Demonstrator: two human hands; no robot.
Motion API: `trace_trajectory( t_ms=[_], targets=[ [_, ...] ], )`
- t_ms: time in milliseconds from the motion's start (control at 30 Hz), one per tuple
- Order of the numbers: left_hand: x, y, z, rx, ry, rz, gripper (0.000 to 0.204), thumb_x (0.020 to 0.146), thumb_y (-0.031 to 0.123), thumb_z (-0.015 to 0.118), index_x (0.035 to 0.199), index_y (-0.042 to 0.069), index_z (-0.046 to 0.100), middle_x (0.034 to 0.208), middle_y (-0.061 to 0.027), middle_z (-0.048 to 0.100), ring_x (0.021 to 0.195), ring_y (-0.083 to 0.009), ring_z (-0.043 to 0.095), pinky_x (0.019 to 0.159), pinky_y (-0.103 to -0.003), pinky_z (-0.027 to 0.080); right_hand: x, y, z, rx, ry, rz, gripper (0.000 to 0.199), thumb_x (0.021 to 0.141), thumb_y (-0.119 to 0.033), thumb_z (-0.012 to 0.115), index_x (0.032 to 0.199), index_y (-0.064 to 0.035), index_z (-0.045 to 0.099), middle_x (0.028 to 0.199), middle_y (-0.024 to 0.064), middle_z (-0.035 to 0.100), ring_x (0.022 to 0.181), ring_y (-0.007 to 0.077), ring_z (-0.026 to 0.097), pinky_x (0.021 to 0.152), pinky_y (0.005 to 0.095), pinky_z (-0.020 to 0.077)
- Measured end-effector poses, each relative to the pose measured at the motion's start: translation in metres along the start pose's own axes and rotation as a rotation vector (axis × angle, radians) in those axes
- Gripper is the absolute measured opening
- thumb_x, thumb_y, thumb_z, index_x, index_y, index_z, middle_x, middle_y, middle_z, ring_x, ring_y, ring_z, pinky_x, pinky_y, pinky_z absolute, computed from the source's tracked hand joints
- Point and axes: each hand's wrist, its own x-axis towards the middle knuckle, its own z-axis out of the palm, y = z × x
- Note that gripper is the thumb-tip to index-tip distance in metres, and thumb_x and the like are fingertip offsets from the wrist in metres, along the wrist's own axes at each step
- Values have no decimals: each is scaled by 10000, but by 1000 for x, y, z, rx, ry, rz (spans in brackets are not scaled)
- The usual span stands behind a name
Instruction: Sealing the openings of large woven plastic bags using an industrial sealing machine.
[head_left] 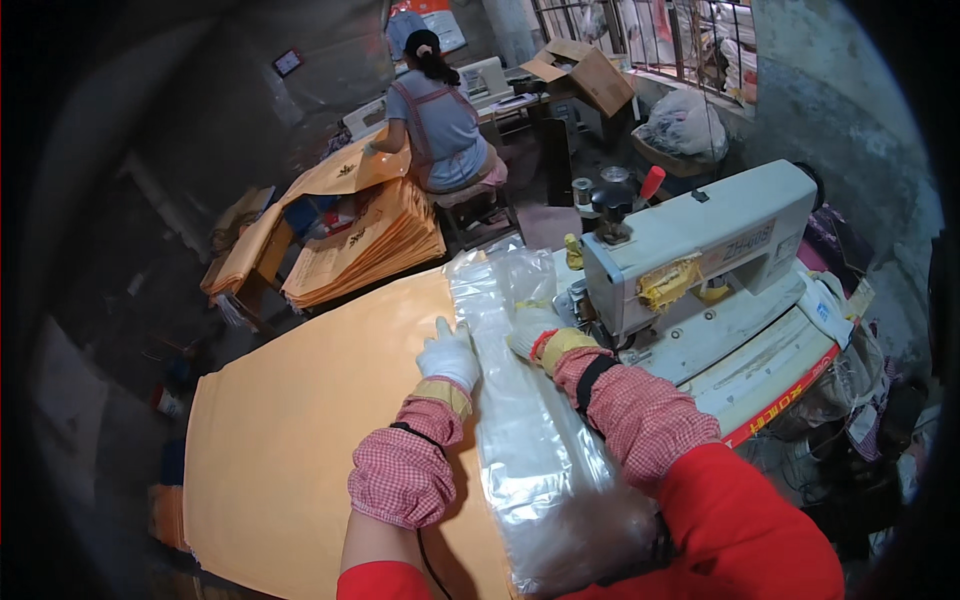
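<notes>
My left hand [447,355], in a white glove, rests on the right-hand edge of a large plain orange-tan sack sheet [310,420]. Its fingers are stretched out, pointing away from me. A long strip of clear, shiny plastic film [535,460] lies along that edge, wrinkled and reflecting light. On the film, close to the sewing machine's needle end, is my gloved right hand [533,328]. Its fingertips blend into the film, so their grip is unclear. Both forearms wear red checked sleeve covers with black bands.
The white industrial sewing machine [700,250] stands to the right on its worn table. Farther off, a seated person [440,120] handles printed orange sacks beside a fanned stack [370,250]. A cardboard box [585,75] and a bundled plastic bag [685,125] are by the window.
</notes>
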Motion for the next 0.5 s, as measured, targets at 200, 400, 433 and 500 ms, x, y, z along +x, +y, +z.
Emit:
trace_trajectory(
  t_ms=[200, 400, 433, 500],
  targets=[
    [5, -26, -22, -17, -64, -8, 419, 792, 138, 503, 1209, 130, 465, 1216, -158, 431, 978, -330, 543, 817, -411, 460, -18, -32, -40, 37, 85, 91, 487, 759, -239, 514, 1181, 0, 471, 1277, 228, 409, 1193, 340, 394, 982, 368, 339],
    [16, -23, -4, -69, -25, -66, 262, 754, 69, 520, 1009, 71, 581, 1078, -180, 538, 928, -329, 566, 774, -386, 472, -7, -49, -39, 19, -239, -105, 539, 761, -268, 539, 1227, -16, 438, 1310, 206, 380, 1236, 326, 333, 1029, 360, 274],
    [19, -28, 0, -93, 49, -67, 222, 730, 24, 517, 930, 51, 610, 998, -183, 582, 893, -327, 580, 764, -376, 472, -5, -49, -34, 19, -235, -111, 539, 761, -268, 539, 1227, -16, 438, 1310, 206, 380, 1236, 326, 333, 1029, 360, 274],
    [21, -57, -5, -258, 50, -21, 188, 750, 33, 507, 901, 51, 618, 943, -185, 591, 869, -321, 585, 751, -372, 471, -1, -44, -18, 187, -95, -29, 596, 744, -266, 567, 1251, -4, 395, 1319, 207, 364, 1230, 325, 342, 1033, 353, 269]
  ],
)
